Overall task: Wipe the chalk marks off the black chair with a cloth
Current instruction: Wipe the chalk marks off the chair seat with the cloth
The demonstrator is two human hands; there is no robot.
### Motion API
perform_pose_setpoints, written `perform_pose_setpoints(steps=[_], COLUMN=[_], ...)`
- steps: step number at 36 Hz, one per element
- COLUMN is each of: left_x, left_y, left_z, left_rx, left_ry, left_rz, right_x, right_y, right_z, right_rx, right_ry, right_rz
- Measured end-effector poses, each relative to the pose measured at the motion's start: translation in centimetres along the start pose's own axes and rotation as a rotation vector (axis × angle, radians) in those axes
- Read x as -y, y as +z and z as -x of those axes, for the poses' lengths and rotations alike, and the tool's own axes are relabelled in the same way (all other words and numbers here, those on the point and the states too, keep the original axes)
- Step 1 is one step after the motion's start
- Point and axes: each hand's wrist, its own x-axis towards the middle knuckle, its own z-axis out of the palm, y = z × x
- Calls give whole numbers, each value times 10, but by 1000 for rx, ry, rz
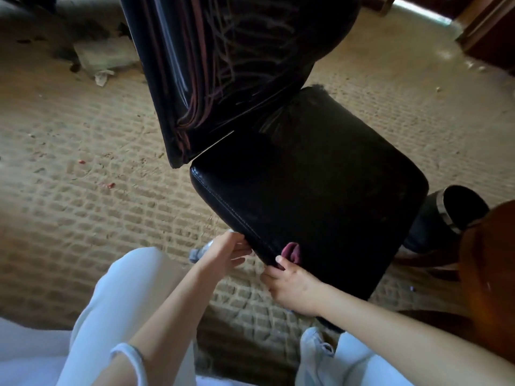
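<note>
A person in white trousers leans over a black chair [306, 196] standing on a tan, brick-patterned carpet [83, 190]. The right hand [292, 285] sits at the near corner of the seat, its fingers [281, 263] curled and pinching a small pink cloth [291, 250] against the stitched front edge; the cloth bulges up just beyond the fingertips, resting on the seat's dark surface. The left hand [225, 250] is just beside it to the left, fingers bent around the seat's side edge and gripping the chair from below the seam. The chair's backrest [223, 65] rises at the top of the view, streaked with pink and pale chalk marks [200, 87] running down its length, well apart from the cloth. A white shoe [317, 355] shows below the right wrist. Scraps of crumpled paper [103, 76] lie on the floor at upper left, and a brown wooden object [490, 274] stands at the right edge.
</note>
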Motion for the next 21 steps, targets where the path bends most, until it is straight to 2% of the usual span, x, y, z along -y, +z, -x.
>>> perform_pose_setpoints(steps=[3, 5, 10, 17, 21], left_x=[2, 2, -1, -7, -10], left_y=[-1, -2, -6, -14, -21], left_z=[-3, -4, -5, -2, -7], left_rx=[5, 15, 3, -46, -66], left_ry=[12, 21, 40, 107, 136], left_rz=[13, 5, 56, 106, 177], right_x=[-2, -7, -27, -56, -58], right_y=[8, 6, -28, -69, -72], right_z=[13, 16, -4, -48, -54], right_rx=[-51, -149, -399, -369, -371], right_ry=[-52, -58, 60, 266, 322], right_rz=[35, 31, -56, -163, -232])
